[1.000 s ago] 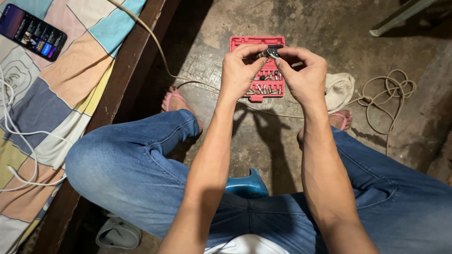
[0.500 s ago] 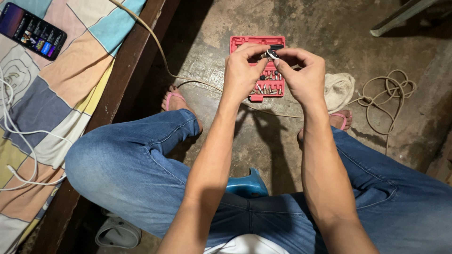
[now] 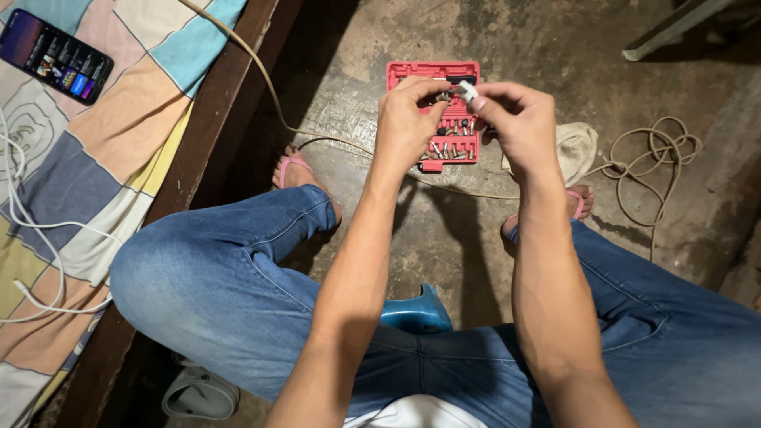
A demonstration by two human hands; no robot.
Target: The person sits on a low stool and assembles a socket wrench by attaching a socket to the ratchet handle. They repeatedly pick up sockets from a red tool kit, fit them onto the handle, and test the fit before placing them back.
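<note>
My left hand (image 3: pixel 406 120) and my right hand (image 3: pixel 519 121) meet above an open red case (image 3: pixel 412 73) of metal bits that lies on the concrete floor. Between the fingertips of both hands is a small metal part (image 3: pixel 460 93), silver and dark; my left fingers pinch its left end, my right fingers its lighter right end. The case is partly hidden behind both hands. A blue tool handle (image 3: pixel 418 311) sticks up between my thighs.
A beige cord (image 3: pixel 650 162) runs across the floor and coils at right, beside a whitish cloth (image 3: pixel 577 147). A bed with a patchwork sheet (image 3: pixel 95 119), a lit phone (image 3: pixel 54 54) and white cables (image 3: pixel 24 214) is at left. A pale sandal (image 3: pixel 198 394) lies below.
My right hand has shifted slightly right and turned, so the light end of the small part shows at its fingertips. My left hand has barely moved.
</note>
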